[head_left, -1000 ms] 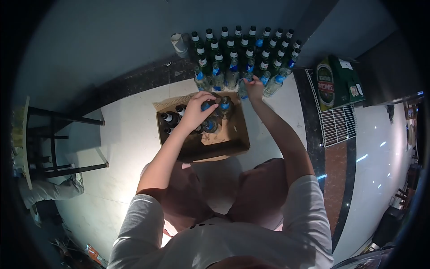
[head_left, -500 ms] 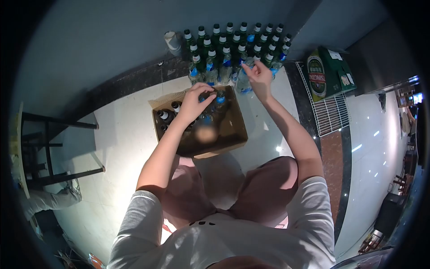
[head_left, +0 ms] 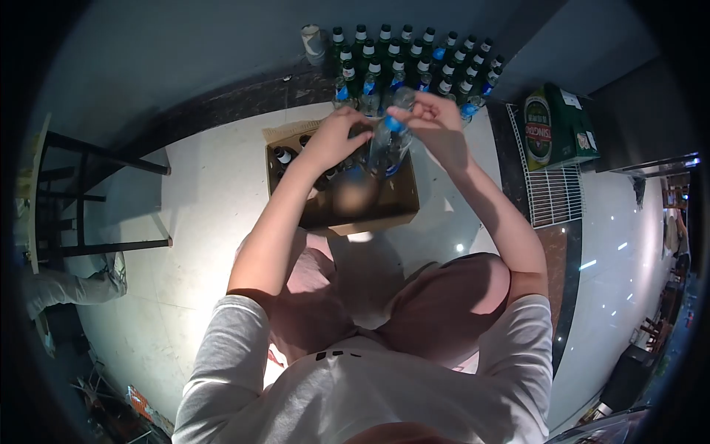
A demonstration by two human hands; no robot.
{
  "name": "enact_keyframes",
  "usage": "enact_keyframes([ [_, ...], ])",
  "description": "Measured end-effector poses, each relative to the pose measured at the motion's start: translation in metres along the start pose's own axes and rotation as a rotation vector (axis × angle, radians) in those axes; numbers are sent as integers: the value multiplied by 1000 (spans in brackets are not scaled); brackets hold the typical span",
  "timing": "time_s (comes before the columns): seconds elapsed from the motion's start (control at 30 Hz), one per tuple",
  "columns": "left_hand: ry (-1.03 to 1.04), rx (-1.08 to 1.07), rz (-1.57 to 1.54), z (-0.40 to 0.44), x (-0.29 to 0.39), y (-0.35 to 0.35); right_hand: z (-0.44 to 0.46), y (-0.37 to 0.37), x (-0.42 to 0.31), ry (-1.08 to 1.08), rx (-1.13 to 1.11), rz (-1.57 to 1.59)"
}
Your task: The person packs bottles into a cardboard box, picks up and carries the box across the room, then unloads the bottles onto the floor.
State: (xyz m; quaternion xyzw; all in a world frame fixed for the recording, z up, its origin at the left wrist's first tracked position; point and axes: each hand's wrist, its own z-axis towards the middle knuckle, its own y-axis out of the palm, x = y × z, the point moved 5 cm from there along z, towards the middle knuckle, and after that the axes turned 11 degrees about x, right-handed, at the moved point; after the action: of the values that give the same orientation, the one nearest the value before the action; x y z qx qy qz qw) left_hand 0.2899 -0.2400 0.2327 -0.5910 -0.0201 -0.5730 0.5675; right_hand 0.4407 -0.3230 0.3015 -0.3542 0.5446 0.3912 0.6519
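Note:
A clear glass bottle with a blue neck label (head_left: 389, 144) hangs tilted over the right part of an open cardboard box (head_left: 403, 201). The fingers of my right hand (head_left: 438, 122) are closed round its neck. My left hand (head_left: 339, 139) is above the box's middle, thumb and fingers apart, just left of that bottle; whether it touches anything is hard to see. Dark brown bottles (head_left: 283, 155) stand in the box's left side. Other bottles in the box are partly hidden under my left hand and a blurred spot.
Rows of green bottles (head_left: 384, 46) stand along the wall, with clear blue-labelled bottles (head_left: 369, 95) in front. A whitish cylinder (head_left: 312, 41) is left of them. On the right, a green Tsingtao carton (head_left: 566, 133) sits by a white wire rack (head_left: 553, 194). A dark-legged stool (head_left: 103, 196) is left.
My right hand has brought the clear bottle from the floor beside the rows leftward over the box. My left hand stays over the box. The camera view has shifted slightly.

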Motion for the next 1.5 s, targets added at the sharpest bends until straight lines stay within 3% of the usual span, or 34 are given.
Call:
enact_keyframes([
  [0.03,80,-128,170,-5,-1,-1,-3,4,15,-46,-53,-67],
  [0.1,18,-194,184,-9,-5,-6,-6,10,49,-200,-129,-216],
  [0.2,-62,-257,202,-15,-5,-3,-14,13,96,-23,-170,-255],
  [0.33,35,-239,248,-16,0,2,-22,6,147,9,-191,-459],
  [0.47,19,-273,290,-18,-6,4,-28,6,176,49,-293,-465],
  [0.53,12,-278,296,-18,-10,4,-31,3,190,173,-312,-199],
  [0.67,-14,-304,319,-17,-8,5,-28,-6,226,165,-329,-118],
  [0.77,-4,-322,342,-16,-10,11,-28,-10,234,124,-360,-223],
  [0.87,19,-321,336,-15,-12,19,-27,-14,200,157,-384,-395],
  [0.97,5,-351,342,-14,-9,24,-24,-17,169,48,-429,-517],
  [1.07,14,-325,284,-10,-8,29,-10,-34,171,-1,-309,-431],
  [1.13,50,-255,242,-5,-3,31,9,-59,192,102,7,-177],
  [1.2,87,-180,201,1,4,35,18,-72,199,89,80,-227],
  [1.27,106,-27,91,5,12,39,23,-90,207,188,334,-338],
  [1.37,41,11,-44,8,17,48,28,-110,229,244,535,-408],
  [1.5,33,39,-77,9,15,50,51,-124,255,101,627,-450],
])
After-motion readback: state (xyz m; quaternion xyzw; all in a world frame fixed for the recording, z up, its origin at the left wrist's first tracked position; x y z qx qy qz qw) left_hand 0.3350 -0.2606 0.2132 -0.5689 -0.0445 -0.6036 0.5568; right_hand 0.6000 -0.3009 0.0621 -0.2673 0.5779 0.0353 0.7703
